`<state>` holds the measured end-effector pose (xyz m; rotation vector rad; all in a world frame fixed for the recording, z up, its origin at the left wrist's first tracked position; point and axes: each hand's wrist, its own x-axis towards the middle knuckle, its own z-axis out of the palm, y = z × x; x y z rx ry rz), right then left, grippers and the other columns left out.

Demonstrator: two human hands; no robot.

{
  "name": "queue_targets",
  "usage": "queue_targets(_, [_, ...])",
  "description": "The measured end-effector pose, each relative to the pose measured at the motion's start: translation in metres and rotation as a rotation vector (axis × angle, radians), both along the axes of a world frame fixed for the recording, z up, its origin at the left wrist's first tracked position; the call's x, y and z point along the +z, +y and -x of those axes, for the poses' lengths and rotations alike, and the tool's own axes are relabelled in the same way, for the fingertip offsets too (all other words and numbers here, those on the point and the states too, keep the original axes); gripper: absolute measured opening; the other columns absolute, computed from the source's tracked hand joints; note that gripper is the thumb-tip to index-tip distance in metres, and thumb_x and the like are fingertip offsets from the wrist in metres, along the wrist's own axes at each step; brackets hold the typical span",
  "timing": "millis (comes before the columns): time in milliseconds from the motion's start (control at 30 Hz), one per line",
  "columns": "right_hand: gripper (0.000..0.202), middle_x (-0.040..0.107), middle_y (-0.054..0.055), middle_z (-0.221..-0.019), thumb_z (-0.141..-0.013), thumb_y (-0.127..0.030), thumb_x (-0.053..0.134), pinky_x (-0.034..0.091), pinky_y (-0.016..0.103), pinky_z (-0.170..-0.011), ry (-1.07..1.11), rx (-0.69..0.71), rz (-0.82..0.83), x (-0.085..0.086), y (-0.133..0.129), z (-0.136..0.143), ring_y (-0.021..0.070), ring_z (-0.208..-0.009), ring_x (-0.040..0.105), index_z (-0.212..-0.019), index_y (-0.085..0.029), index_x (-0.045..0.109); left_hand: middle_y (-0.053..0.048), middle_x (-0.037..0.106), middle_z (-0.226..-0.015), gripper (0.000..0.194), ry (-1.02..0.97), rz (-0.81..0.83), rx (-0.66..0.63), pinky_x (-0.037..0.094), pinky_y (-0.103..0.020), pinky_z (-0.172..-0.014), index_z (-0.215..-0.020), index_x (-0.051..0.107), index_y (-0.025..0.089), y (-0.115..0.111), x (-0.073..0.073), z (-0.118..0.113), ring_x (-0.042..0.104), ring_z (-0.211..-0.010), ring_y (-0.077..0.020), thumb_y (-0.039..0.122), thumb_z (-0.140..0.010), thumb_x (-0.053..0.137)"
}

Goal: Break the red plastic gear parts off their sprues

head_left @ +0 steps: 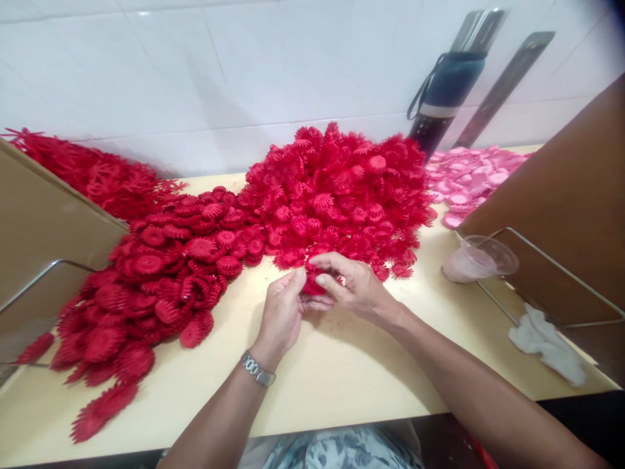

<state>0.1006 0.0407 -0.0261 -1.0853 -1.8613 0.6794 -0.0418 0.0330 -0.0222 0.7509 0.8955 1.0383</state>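
Observation:
A small red petalled flower piece (315, 281) sits between my two hands, partly hidden by the fingers. My left hand (286, 306), with a metal watch at the wrist, closes on its left side with the thumb on top and fingers beneath. From the right, my right hand (354, 286) pinches the same piece with thumb and forefinger. Just beyond my hands rises a big heap of bright red flower pieces (336, 195). A second heap of darker red, flatter flower pieces (151, 273) spreads to the left.
Thin red cut pieces (107, 176) lie at the back left, pink discs (471, 176) at the back right. A blue bottle (446, 85) and a metal ruler (508, 88) lean by the wall. Cardboard panels (561, 176) flank the table. Right: a plastic cup (471, 260), a white cloth (544, 342).

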Motion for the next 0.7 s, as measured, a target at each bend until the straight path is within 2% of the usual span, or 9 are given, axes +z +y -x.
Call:
queue_targets(100, [0.016,0.061,0.007,-0.095,-0.084,-0.021,0.052,0.047,0.027,-0.074,-0.071,0.026,-0.204,-0.002,0.002,-0.002,0.0154,-0.084,0.057,-0.099,-0.018,0.056,-0.002,0.064,-0.058,0.027,0.010,0.001,0.038,0.055,-0.029,-0.052,-0.076,0.059,0.011,0.002,-0.001,0.001,0.064,-0.054,-0.0165,0.038,-0.072,0.064])
queue_targets(200, [0.007,0.058,0.007,-0.090,-0.084,-0.019,0.052,0.046,0.027,-0.072,-0.202,0.066,-0.286,-0.005,0.003,-0.003,0.0159,-0.082,0.054,-0.088,-0.017,0.057,-0.003,0.064,-0.060,0.029,0.033,0.005,0.030,0.055,-0.029,-0.054,-0.074,0.058,0.010,0.002,-0.002,0.001,0.064,-0.060,-0.0170,0.038,-0.071,0.066])
queue_targets(367, [0.011,0.055,0.003,-0.077,-0.085,-0.012,0.047,0.043,0.023,-0.062,-0.173,0.035,-0.271,-0.013,0.004,-0.002,0.0124,-0.069,0.051,-0.083,-0.017,0.056,-0.005,0.066,-0.070,0.024,0.026,-0.025,-0.064,0.055,-0.030,-0.063,-0.078,0.060,0.010,-0.001,-0.003,-0.001,0.066,-0.068,-0.0171,0.034,-0.074,0.063])
queue_targets(500, [0.015,0.056,0.003,-0.073,-0.087,-0.013,0.044,0.042,0.023,-0.060,-0.107,0.015,-0.289,-0.013,0.004,-0.003,0.0125,-0.067,0.051,-0.079,-0.017,0.057,-0.006,0.067,-0.074,0.022,0.033,-0.039,-0.092,0.055,-0.028,-0.061,-0.082,0.061,0.010,-0.002,-0.003,-0.003,0.066,-0.070,-0.0185,0.025,-0.068,0.068])
queue_targets(633, [0.011,0.058,0.002,-0.073,-0.084,-0.014,0.048,0.043,0.023,-0.061,-0.003,0.003,-0.160,-0.009,0.003,-0.002,0.0116,-0.066,0.054,-0.079,-0.017,0.057,-0.005,0.067,-0.072,0.018,0.053,-0.032,-0.044,0.054,-0.027,-0.058,-0.081,0.062,0.010,0.000,0.000,-0.004,0.066,-0.065,-0.0173,0.022,-0.067,0.065])
queue_targets(700, [0.007,0.059,0.001,-0.076,-0.081,-0.015,0.052,0.045,0.022,-0.062,0.073,-0.038,-0.070,-0.008,0.002,0.000,0.0114,-0.068,0.056,-0.086,-0.018,0.056,-0.005,0.067,-0.070,0.017,0.063,-0.047,-0.024,0.054,-0.027,-0.057,-0.080,0.061,0.011,0.000,0.001,-0.004,0.065,-0.062,-0.0166,0.021,-0.067,0.064])
